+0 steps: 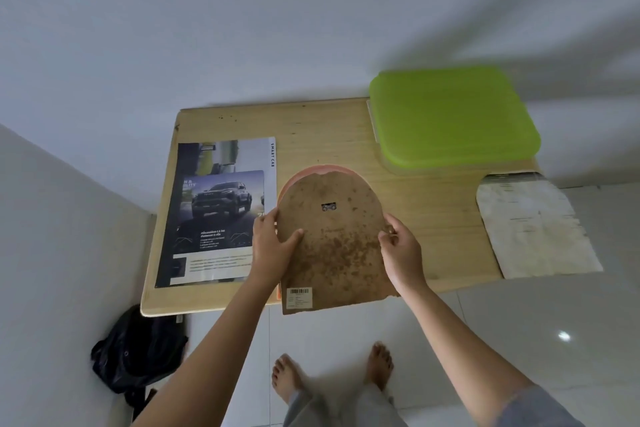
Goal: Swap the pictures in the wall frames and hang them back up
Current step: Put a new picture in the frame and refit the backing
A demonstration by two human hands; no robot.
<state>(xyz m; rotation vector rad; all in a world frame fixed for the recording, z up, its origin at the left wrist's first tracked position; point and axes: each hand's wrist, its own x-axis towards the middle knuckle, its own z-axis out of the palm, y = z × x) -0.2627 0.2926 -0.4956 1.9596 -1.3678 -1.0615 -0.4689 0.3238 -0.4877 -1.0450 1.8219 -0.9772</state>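
An arched brown backing board (334, 243), stained and with a barcode label at its lower left, is held over the wooden table (426, 215). A pink arched frame (313, 170) peeks out from beneath its top edge. My left hand (273, 243) grips the board's left edge, thumb on top. On the opposite edge my right hand (400, 250) pinches the board. A small metal hanger sits in a cut-out near the board's top. A car magazine page (221, 211) lies flat to the left. An arched, stained white picture sheet (533, 225) lies at the table's right end.
A green-lidded plastic box (453, 114) stands at the table's back right against the white wall. A black bag (138, 354) lies on the tiled floor under the table's left corner. My bare feet (332, 374) stand close to the table's front edge.
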